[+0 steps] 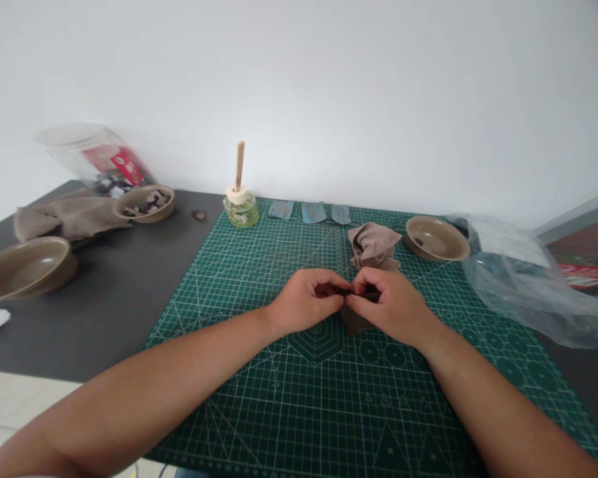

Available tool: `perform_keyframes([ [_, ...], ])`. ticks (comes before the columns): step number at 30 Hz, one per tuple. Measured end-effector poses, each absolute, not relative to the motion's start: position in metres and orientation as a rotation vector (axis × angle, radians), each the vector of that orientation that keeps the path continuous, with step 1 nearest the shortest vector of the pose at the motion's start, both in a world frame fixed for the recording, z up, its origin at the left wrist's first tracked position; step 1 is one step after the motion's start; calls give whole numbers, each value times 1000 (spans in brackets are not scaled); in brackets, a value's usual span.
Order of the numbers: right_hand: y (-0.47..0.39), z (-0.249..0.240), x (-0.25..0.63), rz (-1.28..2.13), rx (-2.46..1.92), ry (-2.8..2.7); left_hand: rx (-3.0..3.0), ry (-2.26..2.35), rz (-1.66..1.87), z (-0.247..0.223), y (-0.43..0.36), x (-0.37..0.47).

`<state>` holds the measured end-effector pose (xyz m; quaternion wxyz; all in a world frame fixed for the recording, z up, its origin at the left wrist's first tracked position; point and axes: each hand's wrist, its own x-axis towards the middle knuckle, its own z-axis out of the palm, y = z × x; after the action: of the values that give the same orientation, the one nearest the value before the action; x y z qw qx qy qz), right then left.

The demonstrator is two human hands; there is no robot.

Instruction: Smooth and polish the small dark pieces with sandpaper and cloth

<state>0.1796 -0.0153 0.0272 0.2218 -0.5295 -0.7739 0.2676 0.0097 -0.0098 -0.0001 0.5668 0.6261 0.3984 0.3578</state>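
My left hand and my right hand meet above the green cutting mat. Both pinch a small piece of dark brown cloth, thumbs and fingertips almost touching along its upper edge. A corner of the cloth hangs down below the fingers; the rest is hidden by my right hand. Just beyond my hands lies a crumpled greyish-brown cloth. A tan bowl with a small dark piece in it stands behind my right hand.
Three bluish squares lie near the wall beside a reed diffuser. On the left are a bowl of dark and light pieces, another bowl and brown cloth. A clear plastic bag spreads at right.
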Motion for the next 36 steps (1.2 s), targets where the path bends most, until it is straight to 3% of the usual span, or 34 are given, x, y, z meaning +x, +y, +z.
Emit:
perform_keyframes([
  [36,-16,28,180,727,-1445,-2158,1503,946,846,-1,-10,10],
])
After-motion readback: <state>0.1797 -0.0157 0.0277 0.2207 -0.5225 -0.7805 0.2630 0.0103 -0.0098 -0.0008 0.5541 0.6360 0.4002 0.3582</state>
